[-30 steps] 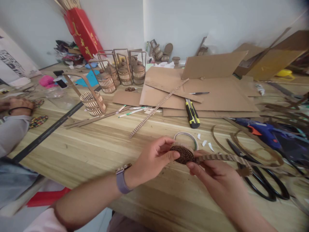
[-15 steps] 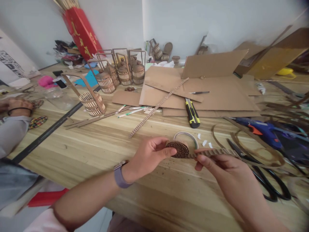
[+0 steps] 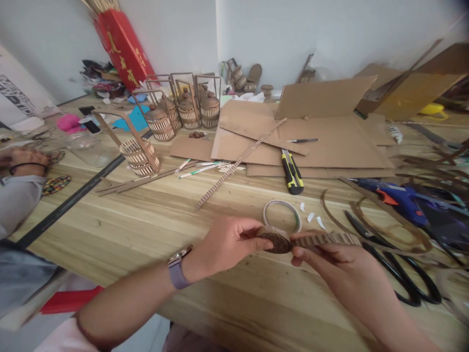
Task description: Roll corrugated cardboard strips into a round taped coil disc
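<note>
Between the thumb and fingers of my left hand [image 3: 223, 247] is a round coil of corrugated cardboard [image 3: 277, 242], its honeycomb edge facing me. My right hand [image 3: 330, 261] pinches a ridged cardboard strip [image 3: 326, 238] close to where it meets the coil's right side. The strip runs off to the right over my right fingers. Just behind the coil a roll of tape [image 3: 282, 203] lies flat on the wooden table [image 3: 205, 303]. Black scissors [image 3: 403, 274] rest beyond my right hand, partly covered by it.
A yellow-black utility knife [image 3: 292, 171] and another ridged strip [image 3: 238, 164] lie by cardboard sheets [image 3: 330, 142]. A blue glue gun [image 3: 395, 198] sits right among brown strips. Small lidded baskets [image 3: 188, 115] stand behind. At left, another person's hand [image 3: 27, 161] rests near beads.
Both hands have shifted slightly down, the left one also rightward, carrying the coil along. My right hand's pinch now sits closer to the coil, and more of the tape roll shows.
</note>
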Motion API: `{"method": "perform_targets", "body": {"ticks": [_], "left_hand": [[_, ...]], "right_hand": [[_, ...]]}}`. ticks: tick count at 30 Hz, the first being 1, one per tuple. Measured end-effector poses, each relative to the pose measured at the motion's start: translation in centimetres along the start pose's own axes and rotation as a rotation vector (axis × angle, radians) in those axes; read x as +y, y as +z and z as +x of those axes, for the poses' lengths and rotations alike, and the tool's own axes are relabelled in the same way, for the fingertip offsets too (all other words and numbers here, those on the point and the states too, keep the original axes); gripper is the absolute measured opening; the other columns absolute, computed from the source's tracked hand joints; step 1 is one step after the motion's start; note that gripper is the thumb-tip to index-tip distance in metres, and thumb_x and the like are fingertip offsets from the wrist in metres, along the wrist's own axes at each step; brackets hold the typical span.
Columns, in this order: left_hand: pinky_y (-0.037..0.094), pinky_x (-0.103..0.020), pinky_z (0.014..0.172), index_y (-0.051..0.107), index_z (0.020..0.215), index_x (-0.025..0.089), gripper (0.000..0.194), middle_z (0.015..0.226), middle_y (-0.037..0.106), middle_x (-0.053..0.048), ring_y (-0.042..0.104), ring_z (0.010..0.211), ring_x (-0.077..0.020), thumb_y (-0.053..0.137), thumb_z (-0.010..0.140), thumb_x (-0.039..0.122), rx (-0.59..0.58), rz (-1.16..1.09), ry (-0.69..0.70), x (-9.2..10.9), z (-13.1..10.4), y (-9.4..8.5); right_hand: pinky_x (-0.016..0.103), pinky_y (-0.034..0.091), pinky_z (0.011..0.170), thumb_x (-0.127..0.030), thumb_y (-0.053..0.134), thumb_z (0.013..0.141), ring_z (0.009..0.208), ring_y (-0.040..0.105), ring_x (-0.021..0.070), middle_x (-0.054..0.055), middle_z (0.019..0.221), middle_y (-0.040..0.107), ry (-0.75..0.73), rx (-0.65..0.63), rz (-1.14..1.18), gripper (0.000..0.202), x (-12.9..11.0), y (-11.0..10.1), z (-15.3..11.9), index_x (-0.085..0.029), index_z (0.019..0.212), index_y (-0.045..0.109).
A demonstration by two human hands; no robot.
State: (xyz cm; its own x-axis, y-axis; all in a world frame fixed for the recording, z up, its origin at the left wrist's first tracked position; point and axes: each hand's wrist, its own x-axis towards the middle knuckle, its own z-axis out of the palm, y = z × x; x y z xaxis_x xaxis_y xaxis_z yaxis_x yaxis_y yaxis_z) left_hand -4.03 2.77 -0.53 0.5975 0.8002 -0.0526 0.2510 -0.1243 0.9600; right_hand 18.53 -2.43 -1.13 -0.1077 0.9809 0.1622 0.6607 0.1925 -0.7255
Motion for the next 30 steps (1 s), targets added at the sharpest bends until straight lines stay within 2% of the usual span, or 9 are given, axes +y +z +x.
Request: {"method": "perform_targets", "body": {"ticks": [4, 8, 13, 15, 17, 21, 30], "left_hand": [[0.026, -0.021, 0.051, 0.051, 0.063, 0.016, 0.038, 0.059, 0.037, 0.005, 0.038, 0.058, -0.0091, 0.062, 0.090, 0.041, -0.022, 0.100, 0.012, 0.2, -0.2, 0.0], [0.026, -0.022, 0.052, 0.054, 0.063, 0.017, 0.034, 0.056, 0.042, 0.006, 0.042, 0.057, -0.0095, 0.064, 0.090, 0.034, -0.016, 0.262, 0.069, 0.4, -0.2, 0.2], [0.033, -0.023, 0.056, 0.064, 0.075, 0.018, 0.026, 0.065, 0.061, 0.002, 0.056, 0.062, -0.0127, 0.058, 0.096, 0.032, -0.055, 0.483, 0.180, 0.5, -0.5, 0.5], [0.037, -0.024, 0.060, 0.066, 0.081, 0.018, 0.024, 0.073, 0.067, 0.000, 0.061, 0.068, -0.0148, 0.055, 0.098, 0.032, -0.068, 0.555, 0.208, 0.5, -0.6, 0.6], [0.041, -0.025, 0.065, 0.068, 0.087, 0.019, 0.021, 0.080, 0.071, -0.001, 0.065, 0.075, -0.0170, 0.055, 0.098, 0.031, -0.074, 0.616, 0.219, 0.5, -0.8, 0.7], [0.046, -0.026, 0.071, 0.068, 0.096, 0.019, 0.015, 0.090, 0.074, -0.003, 0.069, 0.085, -0.0197, 0.056, 0.097, 0.028, -0.100, 0.695, 0.253, 0.6, -0.9, 0.9], [0.049, -0.028, 0.069, 0.065, 0.093, 0.017, 0.012, 0.089, 0.074, -0.006, 0.070, 0.084, -0.0222, 0.055, 0.096, 0.022, -0.249, 0.855, 0.190, 1.6, -0.9, 1.2]], "right_hand": [[0.028, 0.060, 0.060, -0.043, 0.063, 0.087, 0.069, 0.075, 0.0205, -0.001, 0.084, 0.080, -0.040, -0.003, -0.073, 0.031, 0.0, -0.1, -0.1, -0.028, 0.062, 0.073], [0.029, 0.060, 0.060, -0.041, 0.061, 0.089, 0.071, 0.075, 0.0207, -0.001, 0.088, 0.080, -0.086, -0.018, -0.118, 0.029, 0.1, -0.4, -0.3, -0.028, 0.064, 0.071], [0.029, 0.059, 0.057, -0.042, 0.060, 0.089, 0.064, 0.073, 0.0202, -0.001, 0.078, 0.078, -0.114, 0.008, -0.112, 0.031, 0.0, -0.4, -0.3, -0.028, 0.063, 0.069], [0.029, 0.058, 0.054, -0.041, 0.060, 0.089, 0.062, 0.073, 0.0201, -0.001, 0.074, 0.078, -0.126, 0.018, -0.111, 0.027, -0.1, -0.3, -0.2, -0.029, 0.068, 0.072], [0.029, 0.059, 0.057, -0.039, 0.060, 0.089, 0.067, 0.074, 0.0211, 0.000, 0.078, 0.078, -0.141, 0.008, -0.097, 0.022, -0.1, 0.0, -0.2, -0.030, 0.077, 0.076], [0.031, 0.059, 0.065, -0.041, 0.059, 0.089, 0.078, 0.074, 0.0222, 0.003, 0.089, 0.079, -0.154, 0.005, -0.018, 0.023, 0.4, 0.7, -0.5, -0.030, 0.082, 0.077], [0.026, 0.054, 0.064, -0.032, 0.052, 0.094, 0.072, 0.070, 0.0157, 0.000, 0.084, 0.072, -0.153, -0.128, -0.074, 0.027, 0.7, 1.2, -1.5, -0.029, 0.076, 0.073]]}}
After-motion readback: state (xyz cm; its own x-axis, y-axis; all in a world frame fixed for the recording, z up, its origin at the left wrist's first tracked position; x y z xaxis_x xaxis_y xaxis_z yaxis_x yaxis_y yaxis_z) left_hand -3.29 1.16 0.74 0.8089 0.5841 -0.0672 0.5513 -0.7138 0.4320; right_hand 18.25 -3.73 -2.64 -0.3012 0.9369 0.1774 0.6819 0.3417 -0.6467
